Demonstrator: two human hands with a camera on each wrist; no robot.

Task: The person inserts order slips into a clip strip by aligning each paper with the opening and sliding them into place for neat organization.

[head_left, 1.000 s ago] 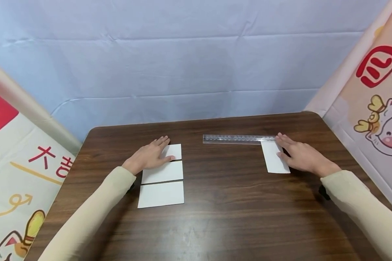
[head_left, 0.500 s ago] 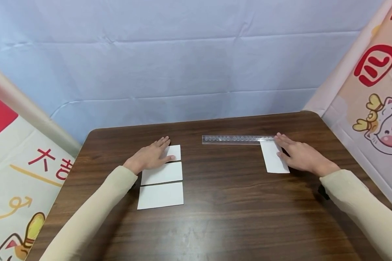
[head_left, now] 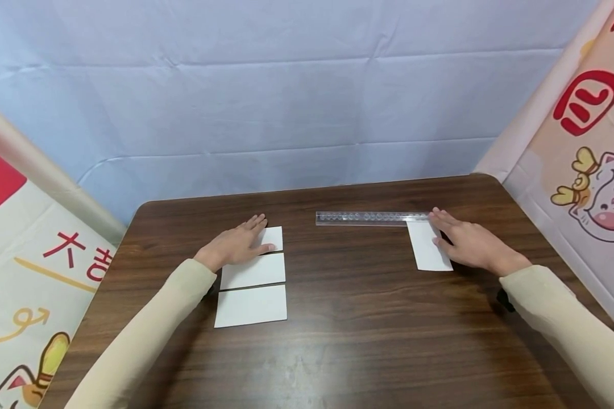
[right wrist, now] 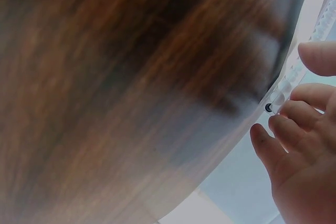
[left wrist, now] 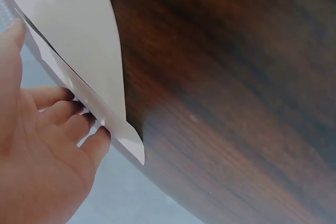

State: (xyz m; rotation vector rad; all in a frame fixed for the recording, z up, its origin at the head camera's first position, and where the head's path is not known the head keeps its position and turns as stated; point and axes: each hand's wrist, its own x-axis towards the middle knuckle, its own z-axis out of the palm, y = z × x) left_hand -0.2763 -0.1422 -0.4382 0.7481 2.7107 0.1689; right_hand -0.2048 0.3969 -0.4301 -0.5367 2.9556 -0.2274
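Resting flat, fingers straight, the left hand (head_left: 233,245) presses the far card (head_left: 269,238) of three; the right hand (head_left: 465,244) — also flat — holds a fourth card (head_left: 427,250) touching the ruler (head_left: 370,218).

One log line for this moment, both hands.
left hand: flat on far card | right hand: flat on single card by ruler
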